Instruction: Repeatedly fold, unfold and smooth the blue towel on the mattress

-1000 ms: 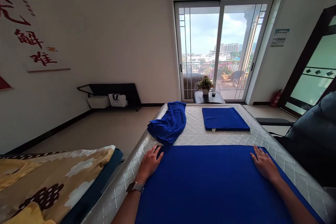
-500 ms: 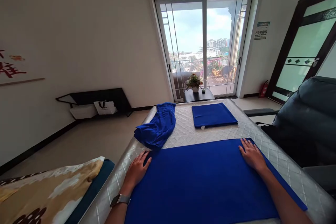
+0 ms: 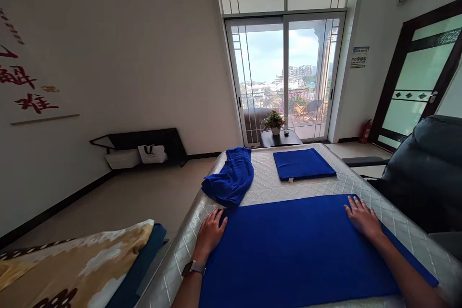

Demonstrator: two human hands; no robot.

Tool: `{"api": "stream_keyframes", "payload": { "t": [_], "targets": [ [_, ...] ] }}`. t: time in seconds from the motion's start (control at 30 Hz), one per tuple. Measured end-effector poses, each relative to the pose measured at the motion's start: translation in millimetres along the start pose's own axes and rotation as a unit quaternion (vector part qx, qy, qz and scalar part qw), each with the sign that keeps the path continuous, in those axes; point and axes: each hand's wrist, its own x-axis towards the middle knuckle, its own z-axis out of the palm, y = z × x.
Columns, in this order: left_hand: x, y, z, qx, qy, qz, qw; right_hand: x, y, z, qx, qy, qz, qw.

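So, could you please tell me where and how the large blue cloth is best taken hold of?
I would pinch the large blue cloth at its two far corners, coming from the left and right sides: it lies flat on the mattress, and the left hand and right hand lie close to those corners.

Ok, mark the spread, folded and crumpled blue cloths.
Spread blue cloth (image 3: 299, 251), head view: centre of its surface.
Folded blue cloth (image 3: 304, 164), head view: middle of its top.
Crumpled blue cloth (image 3: 232, 179), head view: its bunched middle.
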Motion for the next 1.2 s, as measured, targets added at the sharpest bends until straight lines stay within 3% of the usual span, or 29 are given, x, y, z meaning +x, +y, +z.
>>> {"api": "stream_keyframes", "payload": {
  "t": [0.17, 0.33, 0.4, 0.5, 0.6, 0.73, 0.87, 0.93, 1.03, 1.13, 1.2],
  "targets": [
    [-1, 2, 0.4, -0.003, -0.008, -0.004, 1.0, -56, -54, -27, 0.066, 0.059, -0.131, 0.987],
    [-2, 4, -1.7, -0.015, 0.009, -0.004, 1.0, -136, -123, -45, 0.233, 0.129, -0.248, 0.932],
    [-2, 5, -2.4, -0.018, 0.011, -0.005, 1.0, -158, -134, -45, 0.265, 0.131, -0.286, 0.911],
    [-3, 6, -4.2, -0.016, 0.011, -0.004, 1.0, -169, -127, -40, 0.264, 0.104, -0.352, 0.892],
    [-3, 8, -6.9, -0.017, 0.006, -0.004, 1.0, -164, -105, -37, 0.241, 0.033, -0.394, 0.886],
    [-3, 11, -11.1, -0.023, 0.004, -0.008, 1.0, -159, -72, -40, 0.216, -0.076, -0.399, 0.888],
    [-3, 16, -15.4, -0.021, -0.003, -0.009, 1.0, -133, -35, -48, 0.225, -0.127, -0.413, 0.874],
    [-2, 18, -18.1, -0.014, -0.01, -0.011, 1.0, -102, -15, -50, 0.218, -0.122, -0.403, 0.881],
    [-2, 23, -22.6, -0.002, -0.025, -0.01, 1.0, -44, 6, -47, 0.181, -0.065, -0.328, 0.925],
    [-2, 25, -25.7, 0.006, -0.03, -0.008, 1.0, 3, 18, -33, 0.125, 0.002, -0.221, 0.967],
    [-2, 24, -26.2, 0.014, -0.025, -0.011, 1.0, 20, 21, -18, 0.098, 0.021, -0.171, 0.98]
  ]
}}
